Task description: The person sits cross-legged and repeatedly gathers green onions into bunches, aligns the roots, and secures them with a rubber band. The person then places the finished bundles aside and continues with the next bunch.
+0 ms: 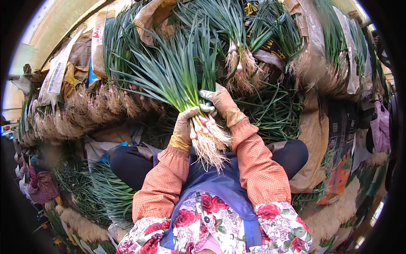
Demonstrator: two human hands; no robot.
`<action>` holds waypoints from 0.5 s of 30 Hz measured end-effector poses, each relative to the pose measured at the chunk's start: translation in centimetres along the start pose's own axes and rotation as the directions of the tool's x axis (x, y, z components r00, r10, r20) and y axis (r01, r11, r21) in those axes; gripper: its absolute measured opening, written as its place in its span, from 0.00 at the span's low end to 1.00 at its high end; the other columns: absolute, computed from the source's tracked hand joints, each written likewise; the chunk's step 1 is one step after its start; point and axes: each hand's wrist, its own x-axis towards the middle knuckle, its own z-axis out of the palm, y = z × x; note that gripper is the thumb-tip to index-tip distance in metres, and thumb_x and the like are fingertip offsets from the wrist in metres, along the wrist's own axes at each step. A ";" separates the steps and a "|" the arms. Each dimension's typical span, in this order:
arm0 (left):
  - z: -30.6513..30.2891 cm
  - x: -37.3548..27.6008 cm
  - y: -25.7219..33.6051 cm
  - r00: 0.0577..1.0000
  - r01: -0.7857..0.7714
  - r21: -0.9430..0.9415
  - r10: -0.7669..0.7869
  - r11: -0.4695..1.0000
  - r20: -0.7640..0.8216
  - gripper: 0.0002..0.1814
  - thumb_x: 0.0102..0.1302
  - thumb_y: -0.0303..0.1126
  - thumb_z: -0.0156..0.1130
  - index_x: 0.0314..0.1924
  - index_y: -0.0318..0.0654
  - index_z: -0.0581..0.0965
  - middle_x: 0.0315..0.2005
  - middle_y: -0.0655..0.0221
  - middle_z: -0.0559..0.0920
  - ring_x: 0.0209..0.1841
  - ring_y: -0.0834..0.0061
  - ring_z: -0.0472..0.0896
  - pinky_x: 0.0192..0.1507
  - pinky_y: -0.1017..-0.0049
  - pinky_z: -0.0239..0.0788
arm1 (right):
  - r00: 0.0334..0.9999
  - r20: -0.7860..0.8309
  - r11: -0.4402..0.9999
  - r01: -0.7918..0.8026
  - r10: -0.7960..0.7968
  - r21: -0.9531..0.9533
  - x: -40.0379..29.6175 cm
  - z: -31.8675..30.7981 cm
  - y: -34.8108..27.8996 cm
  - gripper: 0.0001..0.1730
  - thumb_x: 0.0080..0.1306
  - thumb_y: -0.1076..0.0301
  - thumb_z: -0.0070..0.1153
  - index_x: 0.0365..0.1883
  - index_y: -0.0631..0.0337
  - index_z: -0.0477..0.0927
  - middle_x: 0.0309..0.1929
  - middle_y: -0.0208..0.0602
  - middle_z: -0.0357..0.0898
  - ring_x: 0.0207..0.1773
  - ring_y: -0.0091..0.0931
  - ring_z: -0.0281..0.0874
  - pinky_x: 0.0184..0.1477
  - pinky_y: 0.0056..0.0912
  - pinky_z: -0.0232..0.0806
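Note:
A bunch of green garlic plants (179, 79), with long leaves, pinkish-white bulbs and pale hanging roots, is held up before my lap. My gloved left hand (185, 123) is closed around its stems just above the bulbs. From the other side, my gloved right hand (220, 103) grips a smaller cluster of green garlic (207, 68) by the stems, pressed against the first. Bulbs and roots (211, 143) of both overlap below my hands, so I cannot tell which root belongs to which. Both gloves are worn and stained yellow near the cuffs.
Bundles of green garlic (242, 60) lie along a raised row ahead, roots towards me. Loose leaves (269, 111) are heaped below it. Woven sacks (312, 143) lie at right; another leafy pile (111, 187) is at left. People sit at far left (42, 184) and far right (380, 127).

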 end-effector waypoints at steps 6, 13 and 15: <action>0.3 -0.3 0.1 0.985 0.008 0.067 0.004 0.998 -0.172 0.09 0.61 0.31 0.59 0.35 0.29 0.78 0.29 0.56 0.83 0.28 0.66 0.84 0.38 0.68 0.79 | 0.954 -0.039 0.953 0.298 -0.297 0.044 -4.0 -0.5 0.0 0.11 0.66 0.75 0.59 0.47 0.65 0.81 0.33 0.30 0.84 0.28 0.15 0.76 0.30 0.18 0.69; 0.7 -0.8 0.1 0.953 -0.079 0.183 0.128 0.980 -0.274 0.10 0.60 0.29 0.59 0.36 0.27 0.78 0.28 0.58 0.81 0.31 0.66 0.81 0.46 0.69 0.74 | 0.809 -0.322 0.597 0.582 -0.491 0.552 -4.6 -3.0 -6.2 0.14 0.70 0.68 0.55 0.44 0.72 0.80 0.30 0.33 0.79 0.24 0.14 0.71 0.24 0.13 0.64; -0.1 -1.2 -0.6 0.959 -0.109 0.133 0.140 0.985 -0.247 0.10 0.60 0.29 0.60 0.35 0.27 0.77 0.28 0.58 0.81 0.31 0.67 0.81 0.42 0.70 0.76 | 0.890 -0.195 0.894 0.437 -0.413 0.097 -4.7 -3.5 -8.1 0.12 0.67 0.64 0.60 0.43 0.64 0.82 0.29 0.35 0.82 0.26 0.17 0.75 0.25 0.17 0.67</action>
